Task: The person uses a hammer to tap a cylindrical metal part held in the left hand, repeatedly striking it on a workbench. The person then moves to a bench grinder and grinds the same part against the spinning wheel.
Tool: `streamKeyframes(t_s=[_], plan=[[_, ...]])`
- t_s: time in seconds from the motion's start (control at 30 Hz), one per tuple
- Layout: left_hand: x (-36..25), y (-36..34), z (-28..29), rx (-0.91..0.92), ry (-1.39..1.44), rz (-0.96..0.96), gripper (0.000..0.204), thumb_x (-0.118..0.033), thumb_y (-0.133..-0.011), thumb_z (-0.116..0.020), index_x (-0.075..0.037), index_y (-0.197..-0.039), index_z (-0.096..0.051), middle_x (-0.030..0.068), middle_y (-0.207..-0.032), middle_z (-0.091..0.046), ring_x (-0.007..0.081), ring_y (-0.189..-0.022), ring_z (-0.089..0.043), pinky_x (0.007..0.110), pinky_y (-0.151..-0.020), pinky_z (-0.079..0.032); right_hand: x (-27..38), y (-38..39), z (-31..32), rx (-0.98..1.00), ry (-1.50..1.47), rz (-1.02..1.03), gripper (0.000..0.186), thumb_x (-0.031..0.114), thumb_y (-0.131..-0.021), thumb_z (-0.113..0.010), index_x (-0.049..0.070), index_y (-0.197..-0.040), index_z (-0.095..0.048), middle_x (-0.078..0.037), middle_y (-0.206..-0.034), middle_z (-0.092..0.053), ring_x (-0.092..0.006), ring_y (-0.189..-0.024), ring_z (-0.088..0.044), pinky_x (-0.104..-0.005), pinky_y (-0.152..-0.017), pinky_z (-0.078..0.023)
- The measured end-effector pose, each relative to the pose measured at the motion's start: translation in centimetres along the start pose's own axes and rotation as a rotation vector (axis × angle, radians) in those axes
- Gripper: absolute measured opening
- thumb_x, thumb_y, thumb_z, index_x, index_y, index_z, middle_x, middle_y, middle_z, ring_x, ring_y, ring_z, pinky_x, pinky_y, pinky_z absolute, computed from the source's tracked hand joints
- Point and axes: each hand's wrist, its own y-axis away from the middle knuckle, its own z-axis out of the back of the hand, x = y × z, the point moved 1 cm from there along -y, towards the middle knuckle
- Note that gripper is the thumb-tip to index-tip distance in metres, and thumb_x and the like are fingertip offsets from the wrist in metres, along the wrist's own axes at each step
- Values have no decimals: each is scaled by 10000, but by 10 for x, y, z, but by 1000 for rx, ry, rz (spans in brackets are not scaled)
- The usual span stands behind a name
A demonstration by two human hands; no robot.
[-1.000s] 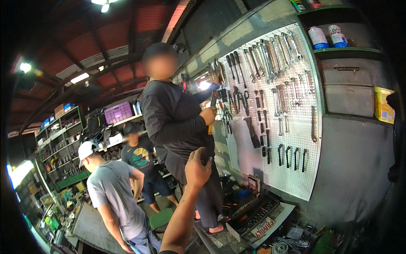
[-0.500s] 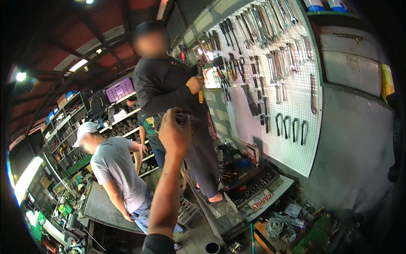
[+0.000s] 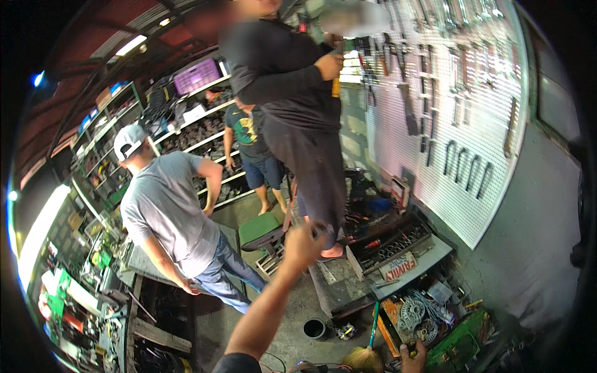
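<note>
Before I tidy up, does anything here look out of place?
Yes: silver, round, slotted metal parts lie jumbled beyond the bare right hand. They look untidy against the metal wrenches hung on the white perforated board.

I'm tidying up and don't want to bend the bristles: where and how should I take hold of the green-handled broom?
Likely best by the green handle, partway up, coming from the left. The handle is slim and extends past the flared straw bristles, so a wrapped grip should suit, while an orange bar lies close on its right.
</note>
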Motion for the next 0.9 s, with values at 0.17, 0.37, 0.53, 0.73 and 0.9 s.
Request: streamKeyframes(t_s=[0.17, 0.37, 0.53, 0.73, 0.9], plan=[[109, 149, -39, 251, -110, 243, 352, -341, -835, -768, -52, -1029, -714, 257, -980, -730, 469, -928, -696, 545, -807, -554, 57, -10, -70, 205, 153, 107, 252, 235, -973, -712, 59, -1146, -666, -82, -915, -663, -208, -844, -636, -346, -779, -510], [224, 308, -13, 597, -50, 705, 394, -451, -865, -757, -159, -1130, -770, 184, -973, -782, 387, -952, -747, 476, -857, -583, 258, -14, -162, 472, 261, 501, 626, 300, -932, -717, 122, -1428, -380, -243, -1020, -739, -457, -936, -714, -523, -856, -558], [310, 402, 32, 518, -64, 854, 375, -452, -861, -757, -147, -1078, -790, 129, -860, -783, 300, -820, -765, 415, -777, -590, 378, -32, -232, 491, 335, 867, 956, 265, -937, -698, 159, -1674, -98, -317, -955, -716, -512, -830, -699, -552, -759, -553], [388, 481, 90, 352, -179, 870, 306, -317, -837, -774, -161, -1100, -760, 144, -947, -737, 325, -873, -695, 438, -780, -555, 348, -24, -305, 608, 329, 730, 715, 322, -955, -688, 176, -1591, -397, -313, -1022, -718, -492, -887, -709, -533, -805, -565], [400, 520, 139, 189, -182, 957, 266, -356, -828, -761, -144, -984, -798, 196, -858, -745, 406, -827, -711, 470, -769, -578, 238, -1, -361, 608, 470, 330, 425, 340, -947, -687, 127, -1314, -667, -237, -1129, -733, -447, -1083, -684, -497, -917, -554]])
